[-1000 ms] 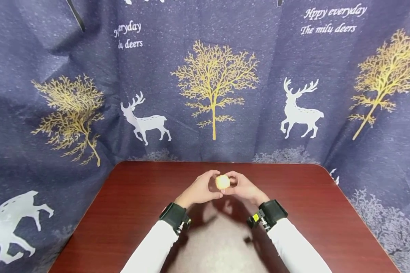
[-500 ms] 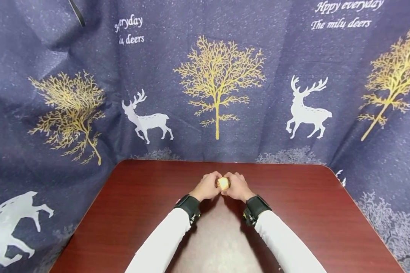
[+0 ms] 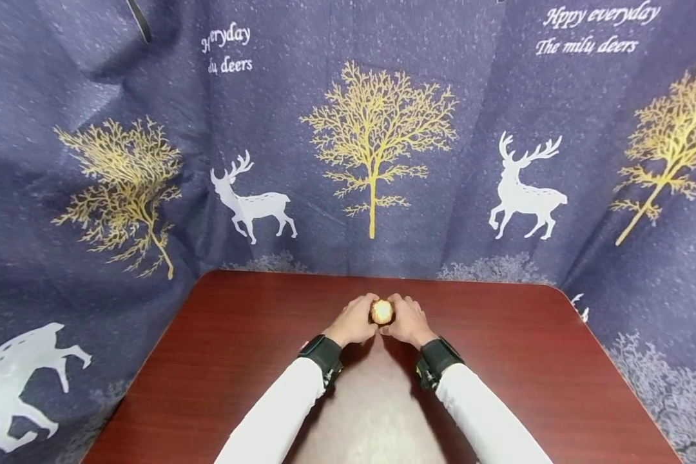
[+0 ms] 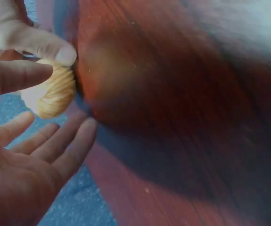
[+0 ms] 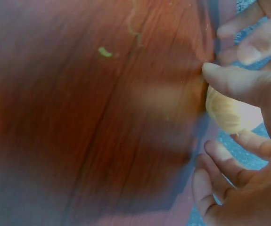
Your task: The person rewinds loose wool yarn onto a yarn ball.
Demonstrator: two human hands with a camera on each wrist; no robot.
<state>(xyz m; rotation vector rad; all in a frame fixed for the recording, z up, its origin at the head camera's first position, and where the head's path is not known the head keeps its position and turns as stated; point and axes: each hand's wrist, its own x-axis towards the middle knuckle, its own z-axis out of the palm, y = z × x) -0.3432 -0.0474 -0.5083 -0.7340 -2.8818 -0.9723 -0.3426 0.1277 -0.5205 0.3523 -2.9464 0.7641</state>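
Observation:
A small round pale-yellow thing point(image 3: 382, 312) with a ridged side, like a little pastry bun, sits near the table's far edge. Its top is washed out by glare. My left hand point(image 3: 355, 322) and right hand point(image 3: 407, 320) cup it from either side. In the left wrist view the ridged bun point(image 4: 57, 94) shows behind my left thumb, with the left fingers stretched out and apart from it. The right wrist view has the bun point(image 5: 225, 113) between my right thumb and loosely bent fingers, one fingertip very near or touching its lower edge.
A reddish-brown table point(image 3: 226, 361) with rounded far corners spreads around the hands. A dark blue curtain point(image 3: 336, 38) with deer and trees hangs behind it. A small yellowish-green mark or scrap point(image 5: 105, 52) shows on the wood in the right wrist view.
Both hands have come closer around the bun and turned over it. The bun, earlier raised between the fingers, is now lower, and dark gaps show around it.

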